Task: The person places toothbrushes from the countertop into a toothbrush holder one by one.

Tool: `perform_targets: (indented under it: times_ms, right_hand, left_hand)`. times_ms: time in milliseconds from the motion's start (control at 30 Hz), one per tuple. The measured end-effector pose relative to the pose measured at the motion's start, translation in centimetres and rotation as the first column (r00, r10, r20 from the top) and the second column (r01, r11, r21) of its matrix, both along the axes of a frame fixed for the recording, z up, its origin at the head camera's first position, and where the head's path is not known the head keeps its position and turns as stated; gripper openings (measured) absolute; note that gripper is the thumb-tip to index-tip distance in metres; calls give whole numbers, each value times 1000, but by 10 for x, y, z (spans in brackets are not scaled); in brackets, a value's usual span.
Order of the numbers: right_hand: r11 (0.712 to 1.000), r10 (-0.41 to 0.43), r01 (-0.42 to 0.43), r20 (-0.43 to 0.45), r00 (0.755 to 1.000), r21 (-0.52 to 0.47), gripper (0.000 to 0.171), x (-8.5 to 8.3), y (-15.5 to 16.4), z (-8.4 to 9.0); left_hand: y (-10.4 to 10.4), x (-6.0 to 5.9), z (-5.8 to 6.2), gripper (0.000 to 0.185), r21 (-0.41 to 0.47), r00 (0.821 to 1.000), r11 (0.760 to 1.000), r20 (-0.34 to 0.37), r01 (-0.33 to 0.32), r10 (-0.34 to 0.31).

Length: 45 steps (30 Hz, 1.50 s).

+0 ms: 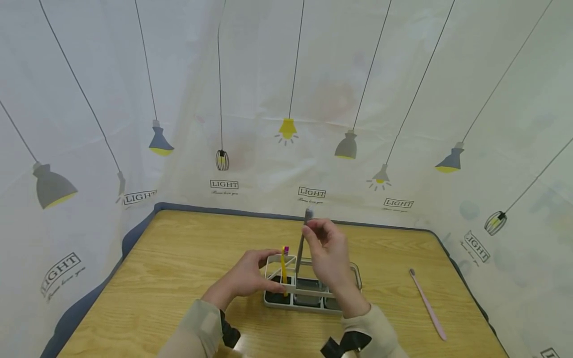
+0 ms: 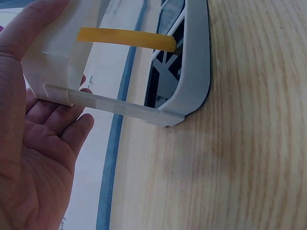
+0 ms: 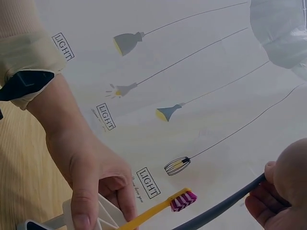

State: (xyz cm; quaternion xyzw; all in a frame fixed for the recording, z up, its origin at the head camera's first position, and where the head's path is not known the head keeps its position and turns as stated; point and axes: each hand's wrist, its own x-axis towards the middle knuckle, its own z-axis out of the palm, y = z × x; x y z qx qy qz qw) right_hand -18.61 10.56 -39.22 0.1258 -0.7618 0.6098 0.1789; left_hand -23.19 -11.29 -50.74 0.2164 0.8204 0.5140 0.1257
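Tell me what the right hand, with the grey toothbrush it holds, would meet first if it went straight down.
Probably the white holder: the right hand pinches the grey toothbrush upright, its lower end already at a compartment. Depth is unclear.

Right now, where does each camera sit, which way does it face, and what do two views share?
Head: high, facing forward and down at the table; both hands and sleeves show.
Left wrist: at the left hand, facing the rack it grips.
Right wrist: low, facing up at the curtain; right fingers hold a grey toothbrush.
Shared: all three show the yellow toothbrush.
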Motion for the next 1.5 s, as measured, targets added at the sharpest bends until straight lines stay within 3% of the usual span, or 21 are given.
perform_targets:
  times_ms: [333, 833, 1167, 1500]
  right_hand:
    - [999, 7, -8, -12, 1000, -42, 9, -2, -7, -20]
    - [1000, -12, 13, 47, 999, -10, 8, -3, -11, -61]
    - [998, -22, 20, 36, 999, 61, 8, 0, -9, -77]
    - [997, -22, 19, 41, 999, 70, 10, 1, -8, -83]
  left_hand:
    - [1, 0, 0, 97, 3, 1000, 1000, -1, -3, 3]
    - [2, 1, -1, 94, 26, 1000, 1000, -1, -4, 4]
    - [1, 0, 0, 94, 20, 1000, 1000, -13, -1, 2]
    - [1, 1, -1, 91, 27, 1000, 1000, -19, -2, 2]
